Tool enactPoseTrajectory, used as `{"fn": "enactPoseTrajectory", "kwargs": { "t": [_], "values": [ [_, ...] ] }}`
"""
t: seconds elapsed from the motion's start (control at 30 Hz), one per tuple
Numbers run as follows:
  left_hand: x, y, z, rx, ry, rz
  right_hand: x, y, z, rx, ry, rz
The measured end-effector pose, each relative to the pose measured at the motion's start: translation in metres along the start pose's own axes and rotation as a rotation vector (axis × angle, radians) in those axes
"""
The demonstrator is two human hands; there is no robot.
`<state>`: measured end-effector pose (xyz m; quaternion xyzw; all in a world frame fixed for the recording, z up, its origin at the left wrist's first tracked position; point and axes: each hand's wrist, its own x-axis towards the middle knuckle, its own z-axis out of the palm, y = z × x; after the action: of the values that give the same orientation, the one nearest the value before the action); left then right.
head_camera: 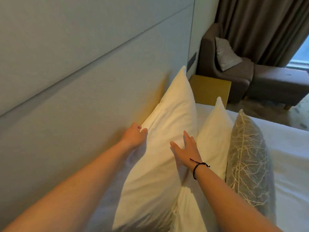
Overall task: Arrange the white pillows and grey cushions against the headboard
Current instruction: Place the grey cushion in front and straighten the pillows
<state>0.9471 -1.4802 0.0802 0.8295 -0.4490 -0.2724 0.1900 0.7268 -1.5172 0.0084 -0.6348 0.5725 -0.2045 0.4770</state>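
White and puffy, the big pillow (168, 124) stands against the headboard (83, 81). The left hand (134, 137) pinches its back edge with curled fingers. The right hand (185, 150) lies flat and open on its front. A smaller pillow (214, 131) and a grey cushion (249, 158) lean just beside it.

pillows (167, 131) crowd headboard (66, 81), bedsheet (291, 173) seemingly open

Two white pillows (167, 131) (214, 131) stand upright against the headboard (83, 81), a grey branch-patterned cushion (247, 158) leaning just beside them.
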Motion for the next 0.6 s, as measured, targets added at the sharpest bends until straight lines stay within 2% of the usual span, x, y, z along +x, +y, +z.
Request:
{"fn": "enactPoseTrajectory", "kwargs": {
  "t": [0.13,0.27,0.33,0.43,0.5,0.6],
  "values": [
    [0.076,0.055,0.014,-0.103,0.048,0.089,0.018,0.003,0.005,0.081,0.038,0.009],
    [0.129,0.094,0.026,-0.081,0.109,0.238,0.029,0.003,0.020,0.163,0.092,0.007],
    [0.143,0.103,0.021,0.138,0.203,0.365,0.033,0.001,0.024,0.148,0.121,0.008],
    [0.156,0.109,0.002,0.717,0.337,0.664,0.039,-0.001,0.032,0.115,0.127,0.000],
    [0.160,0.107,-0.007,0.946,0.324,0.723,0.038,-0.003,0.042,0.072,0.106,-0.011],
    [0.158,0.104,-0.005,1.060,0.280,0.714,0.034,-0.003,0.047,0.000,0.039,-0.006]
  ]
}}
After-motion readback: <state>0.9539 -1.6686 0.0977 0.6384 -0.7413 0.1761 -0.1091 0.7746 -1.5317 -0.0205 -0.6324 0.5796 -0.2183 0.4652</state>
